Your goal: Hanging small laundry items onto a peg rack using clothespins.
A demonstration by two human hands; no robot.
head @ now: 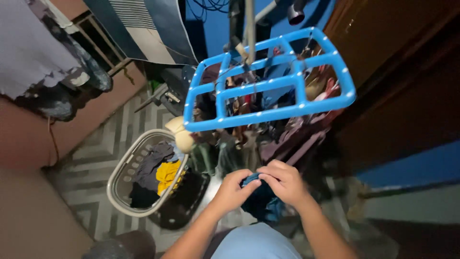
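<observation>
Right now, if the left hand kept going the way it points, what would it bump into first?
The left hand points toward the right hand, so it would likely meet that, with the dark blue cloth pinched between them.

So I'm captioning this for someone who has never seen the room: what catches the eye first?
The bright blue hanging rack, tilted at top centre with clothes clipped below it. Beneath it, the left hand and right hand pinch a dark blue cloth together. At lower left, a pale laundry basket holds clothes.

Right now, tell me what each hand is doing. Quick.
Left hand: closed, pinching the dark blue cloth.
Right hand: closed, gripping the same cloth from the other side.
</observation>
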